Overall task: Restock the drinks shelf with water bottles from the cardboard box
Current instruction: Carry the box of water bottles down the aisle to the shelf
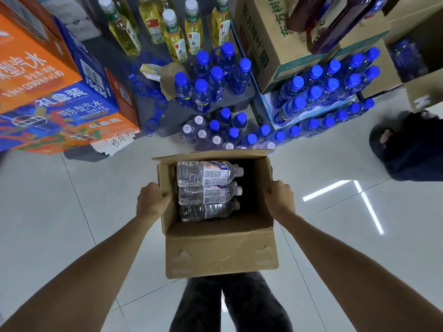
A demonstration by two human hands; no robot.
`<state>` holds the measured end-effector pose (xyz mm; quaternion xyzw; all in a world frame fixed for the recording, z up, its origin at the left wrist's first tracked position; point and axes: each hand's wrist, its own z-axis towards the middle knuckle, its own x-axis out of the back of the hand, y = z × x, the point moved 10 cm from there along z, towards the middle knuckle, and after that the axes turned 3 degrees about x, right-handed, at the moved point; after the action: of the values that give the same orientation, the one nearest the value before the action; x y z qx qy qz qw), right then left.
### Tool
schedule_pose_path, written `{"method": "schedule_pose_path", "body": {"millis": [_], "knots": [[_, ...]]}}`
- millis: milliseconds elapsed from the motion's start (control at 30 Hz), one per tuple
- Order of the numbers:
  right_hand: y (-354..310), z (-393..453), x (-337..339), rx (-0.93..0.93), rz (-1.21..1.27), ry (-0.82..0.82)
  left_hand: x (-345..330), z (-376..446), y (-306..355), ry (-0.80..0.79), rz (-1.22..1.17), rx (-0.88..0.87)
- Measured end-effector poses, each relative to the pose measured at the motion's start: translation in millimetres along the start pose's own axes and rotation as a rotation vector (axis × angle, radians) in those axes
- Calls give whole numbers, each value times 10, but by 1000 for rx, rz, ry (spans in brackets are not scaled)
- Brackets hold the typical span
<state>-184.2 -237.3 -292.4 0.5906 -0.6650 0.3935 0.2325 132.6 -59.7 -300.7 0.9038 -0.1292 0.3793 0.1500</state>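
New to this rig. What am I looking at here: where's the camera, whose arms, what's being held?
There is one picture, from a wide-angle camera worn on a person's head, looking forward and down. No robot: the two bare arms belong to the wearer, whose dark trousers show at the bottom. The left hand grips the left wall of an open cardboard box, and the right hand grips the right wall, so the box is held up in front of the body. Inside lie three clear water bottles on their sides, caps pointing right; the rest of the box looks dark and empty. Ahead, on the low shelf and floor, stand blue-capped bottles, with yellow drink bottles behind and printed drink cartons on the left.
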Motion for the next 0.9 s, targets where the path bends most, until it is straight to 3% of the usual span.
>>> {"method": "schedule_pose_path", "body": {"millis": [533,900], "knots": [[-721,-897,373,261,-252,-110,426,-1212,-1093,-37,-263,219],[-1722,-1827,254,659,-500,-219,419,-2687,-2225,80,-521,557]]}}
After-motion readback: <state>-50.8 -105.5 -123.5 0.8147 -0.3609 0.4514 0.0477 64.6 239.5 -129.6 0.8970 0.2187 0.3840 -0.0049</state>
